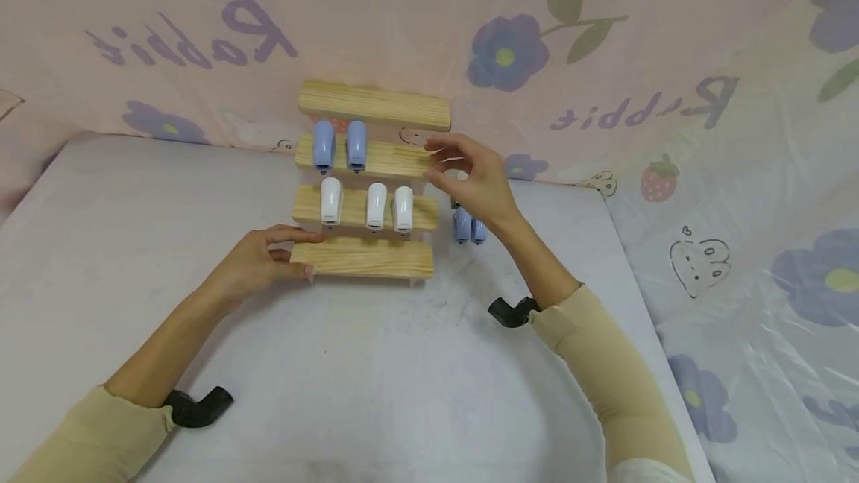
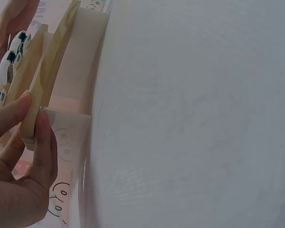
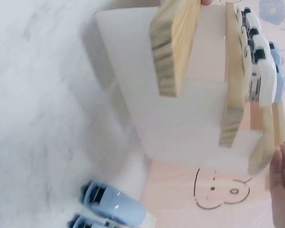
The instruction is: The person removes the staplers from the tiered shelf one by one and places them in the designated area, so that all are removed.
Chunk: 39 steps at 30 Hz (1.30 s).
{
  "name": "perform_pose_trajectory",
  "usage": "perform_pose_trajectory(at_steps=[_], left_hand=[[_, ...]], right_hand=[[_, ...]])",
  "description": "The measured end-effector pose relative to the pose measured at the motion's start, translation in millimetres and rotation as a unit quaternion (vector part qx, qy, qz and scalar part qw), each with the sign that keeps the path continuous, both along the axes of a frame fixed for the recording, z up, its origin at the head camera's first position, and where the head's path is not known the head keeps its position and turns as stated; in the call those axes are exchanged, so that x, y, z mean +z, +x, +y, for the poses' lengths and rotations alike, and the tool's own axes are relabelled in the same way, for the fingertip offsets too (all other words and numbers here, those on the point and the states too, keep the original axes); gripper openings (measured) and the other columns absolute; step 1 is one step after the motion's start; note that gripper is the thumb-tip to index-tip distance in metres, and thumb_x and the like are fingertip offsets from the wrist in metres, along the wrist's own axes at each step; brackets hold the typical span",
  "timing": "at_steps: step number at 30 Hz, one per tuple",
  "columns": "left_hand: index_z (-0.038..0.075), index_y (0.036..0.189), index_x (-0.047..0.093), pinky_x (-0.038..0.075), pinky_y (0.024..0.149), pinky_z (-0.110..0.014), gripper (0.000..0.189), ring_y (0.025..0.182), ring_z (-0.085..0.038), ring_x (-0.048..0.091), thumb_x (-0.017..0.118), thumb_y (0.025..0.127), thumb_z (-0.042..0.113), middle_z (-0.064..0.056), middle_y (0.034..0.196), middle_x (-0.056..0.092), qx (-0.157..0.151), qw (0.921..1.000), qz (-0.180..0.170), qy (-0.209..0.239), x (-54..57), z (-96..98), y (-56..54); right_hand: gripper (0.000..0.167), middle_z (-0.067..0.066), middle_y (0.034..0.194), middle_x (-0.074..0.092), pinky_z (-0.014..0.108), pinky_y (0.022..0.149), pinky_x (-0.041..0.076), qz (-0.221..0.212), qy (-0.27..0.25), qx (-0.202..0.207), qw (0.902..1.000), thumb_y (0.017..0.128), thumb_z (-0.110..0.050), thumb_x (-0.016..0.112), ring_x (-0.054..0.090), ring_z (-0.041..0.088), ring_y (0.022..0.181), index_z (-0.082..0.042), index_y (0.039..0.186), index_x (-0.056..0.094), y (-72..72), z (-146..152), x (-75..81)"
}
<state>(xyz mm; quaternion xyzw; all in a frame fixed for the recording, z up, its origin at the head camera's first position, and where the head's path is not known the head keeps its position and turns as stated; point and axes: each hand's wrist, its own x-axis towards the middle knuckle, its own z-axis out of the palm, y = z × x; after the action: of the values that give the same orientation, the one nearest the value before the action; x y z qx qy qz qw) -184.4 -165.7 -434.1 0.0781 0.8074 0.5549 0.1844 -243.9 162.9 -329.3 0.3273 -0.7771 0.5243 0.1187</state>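
A stepped wooden display rack (image 1: 362, 258) with pale side panels stands against the patterned backdrop. My left hand (image 1: 258, 263) pinches the left end of its lowest step, thumb on one face and fingers on the other, as the left wrist view shows. Around the right end of a higher step, my right hand (image 1: 473, 174) curls its thumb and fingers. Two blue mini staplers (image 1: 323, 146) stand on that step. White mini staplers (image 1: 331, 201), three in all, sit one step below. The top and lowest steps are bare.
Blue mini staplers (image 3: 116, 204) lie on the white table surface (image 1: 376, 393) right of the rack, below my right hand. A printed backdrop (image 1: 403, 13) rises behind the rack and along the right side. Black curved pieces (image 1: 197, 407) stick out at both wrists.
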Motion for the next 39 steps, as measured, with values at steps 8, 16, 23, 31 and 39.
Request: perform_pose_trajectory(at_steps=[8,16,23,31,39], left_hand=[[0.010,0.134,0.063,0.050,0.085,-0.028,0.056,0.112,-0.032,0.058,0.082,0.083,0.019,-0.012,0.151,0.041,0.000,0.9999,-0.001,0.013,-0.2,-0.3,1.9],[0.009,0.134,0.063,0.051,0.082,-0.027,0.056,0.106,-0.029,0.062,0.082,0.082,0.016,-0.011,0.150,0.042,0.004,0.9997,-0.010,0.022,-1.0,1.5,3.1],[0.009,0.135,0.062,0.049,0.085,-0.031,0.056,0.110,-0.032,0.059,0.082,0.083,0.017,-0.014,0.152,0.040,-0.002,0.9999,-0.005,0.011,1.3,2.7,3.1],[0.010,0.134,0.063,0.046,0.093,-0.037,0.055,0.119,-0.035,0.053,0.082,0.083,0.017,-0.014,0.153,0.039,-0.002,1.0000,0.004,0.000,3.7,1.6,1.7],[0.009,0.134,0.063,0.049,0.088,-0.031,0.055,0.117,-0.034,0.055,0.082,0.082,0.016,-0.014,0.152,0.040,-0.005,1.0000,0.002,0.000,1.2,-0.7,0.7]], right_hand=[[0.045,0.028,0.120,0.061,0.046,0.094,0.050,-0.042,0.032,-0.003,0.9986,0.085,0.009,0.072,0.061,0.041,0.106,0.010,0.128,0.057,-3.1,-21,5.7],[0.049,0.028,0.127,0.058,0.039,0.102,0.046,-0.081,0.043,0.022,0.9956,0.087,0.006,0.072,0.059,0.038,0.116,0.009,0.133,0.054,-8.0,-36,6.4],[0.052,0.030,0.129,0.057,0.043,0.104,0.044,-0.083,0.044,0.032,0.9950,0.087,0.006,0.072,0.057,0.042,0.119,0.012,0.134,0.051,-8.5,-49,10.4],[0.060,0.025,0.136,0.056,0.030,0.105,0.042,-0.103,0.077,0.019,0.9915,0.087,0.001,0.074,0.054,0.033,0.127,0.005,0.140,0.047,-13.2,-62,13.6],[0.067,0.018,0.134,0.060,0.034,0.103,0.045,-0.093,0.090,0.021,0.9914,0.084,-0.006,0.079,0.058,0.029,0.122,-0.005,0.143,0.049,-29.1,-66,0.5]])
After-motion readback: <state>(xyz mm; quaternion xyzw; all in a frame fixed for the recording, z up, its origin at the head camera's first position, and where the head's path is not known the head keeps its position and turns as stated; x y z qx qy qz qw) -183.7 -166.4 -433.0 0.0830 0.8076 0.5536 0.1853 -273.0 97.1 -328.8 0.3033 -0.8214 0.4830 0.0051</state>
